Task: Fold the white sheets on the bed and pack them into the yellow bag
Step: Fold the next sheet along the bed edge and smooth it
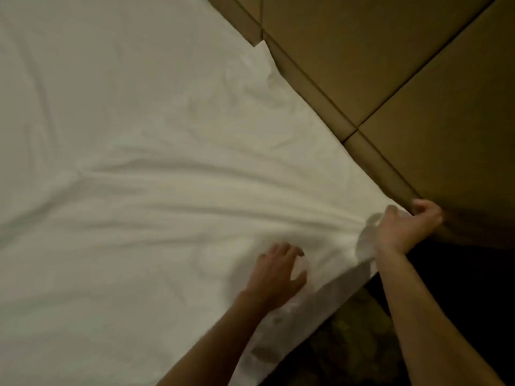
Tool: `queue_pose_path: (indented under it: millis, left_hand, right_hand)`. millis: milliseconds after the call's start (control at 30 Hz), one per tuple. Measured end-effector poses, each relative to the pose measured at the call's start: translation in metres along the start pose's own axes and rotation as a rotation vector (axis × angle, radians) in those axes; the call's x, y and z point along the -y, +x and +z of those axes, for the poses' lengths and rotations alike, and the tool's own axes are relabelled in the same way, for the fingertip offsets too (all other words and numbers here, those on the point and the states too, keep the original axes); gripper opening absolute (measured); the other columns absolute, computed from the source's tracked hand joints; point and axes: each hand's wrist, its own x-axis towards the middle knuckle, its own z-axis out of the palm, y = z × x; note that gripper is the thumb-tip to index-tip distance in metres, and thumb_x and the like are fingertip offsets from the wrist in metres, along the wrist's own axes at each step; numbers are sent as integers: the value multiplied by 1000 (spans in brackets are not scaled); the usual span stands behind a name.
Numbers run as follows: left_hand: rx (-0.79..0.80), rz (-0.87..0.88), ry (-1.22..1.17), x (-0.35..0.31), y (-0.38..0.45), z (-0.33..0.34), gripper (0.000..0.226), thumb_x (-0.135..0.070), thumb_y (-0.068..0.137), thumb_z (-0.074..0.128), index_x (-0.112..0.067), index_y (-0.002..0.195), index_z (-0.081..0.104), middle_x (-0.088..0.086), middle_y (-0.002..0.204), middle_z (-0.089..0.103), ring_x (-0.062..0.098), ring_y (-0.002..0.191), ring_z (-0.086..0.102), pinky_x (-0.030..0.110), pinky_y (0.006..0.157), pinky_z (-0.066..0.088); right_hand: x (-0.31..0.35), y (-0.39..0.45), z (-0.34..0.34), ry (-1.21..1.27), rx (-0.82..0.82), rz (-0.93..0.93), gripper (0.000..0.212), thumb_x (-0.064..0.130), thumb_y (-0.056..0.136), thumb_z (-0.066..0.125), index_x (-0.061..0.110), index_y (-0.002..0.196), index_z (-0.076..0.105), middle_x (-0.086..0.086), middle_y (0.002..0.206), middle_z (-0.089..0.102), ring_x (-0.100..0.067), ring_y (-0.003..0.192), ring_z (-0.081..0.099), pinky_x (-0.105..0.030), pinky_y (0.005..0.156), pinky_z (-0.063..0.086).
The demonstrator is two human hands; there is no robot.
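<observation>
A white sheet (145, 151) covers the bed and fills most of the view. Long creases run across it toward the bed's right corner. There my right hand (407, 224) grips the bunched corner of the sheet, right beside the headboard. My left hand (278, 271) lies spread on the sheet near the bed's near edge, fingers straight. The yellow bag is not in view.
A tan padded headboard (390, 59) with dark seams runs along the upper right, close against the bed. Below the bed's edge lies dark patterned floor (354, 344), with deep shadow at the far right.
</observation>
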Motion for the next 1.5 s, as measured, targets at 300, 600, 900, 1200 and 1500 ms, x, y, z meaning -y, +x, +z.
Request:
queue_pose_path:
  millis: [300, 600, 900, 1200, 1500]
  left_hand:
    - [-259, -458, 277, 133, -7, -70, 61, -48, 99, 24, -32, 153, 2, -3, 158, -20, 24, 147, -17, 73, 103, 15]
    - [-460, -548, 148, 180, 22, -144, 57, -41, 99, 24, -23, 153, 19, 7, 162, 2, 30, 149, -1, 74, 105, 14]
    - [-602, -535, 252, 183, 139, -246, 46, -29, 97, 46, -18, 142, 40, 9, 142, 44, 29, 131, 39, 61, 107, 27]
    - [-761, -539, 109, 202, 169, -271, 43, -22, 96, 48, -18, 139, 43, 10, 146, 38, 29, 136, 33, 54, 110, 23]
    - [-622, -486, 156, 177, 126, -159, 68, -50, 94, 20, -18, 154, 11, 7, 162, 4, 24, 149, -1, 65, 109, -4]
  right_hand:
    - [23, -168, 137, -569, 1035, -1104, 58, 38, 89, 26, 27, 143, 44, -1, 153, 36, -21, 143, 31, -61, 108, 23]
    - [124, -81, 269, -768, 841, -1073, 49, 31, 104, 24, 29, 152, 18, 1, 162, 5, -16, 149, 3, -53, 116, 1]
    - [243, -6, 328, -798, 1120, -1316, 29, 12, 98, 36, 0, 115, 57, -20, 121, 45, -37, 112, 49, -41, 89, 40]
    - [285, -16, 348, -973, 727, -1271, 29, -3, 97, 40, -7, 124, 51, -27, 130, 48, -43, 120, 48, -47, 94, 42]
    - [150, -74, 333, -796, 1031, -1493, 55, 43, 96, 27, 28, 149, 32, -1, 158, 24, -23, 146, 20, -58, 113, 10]
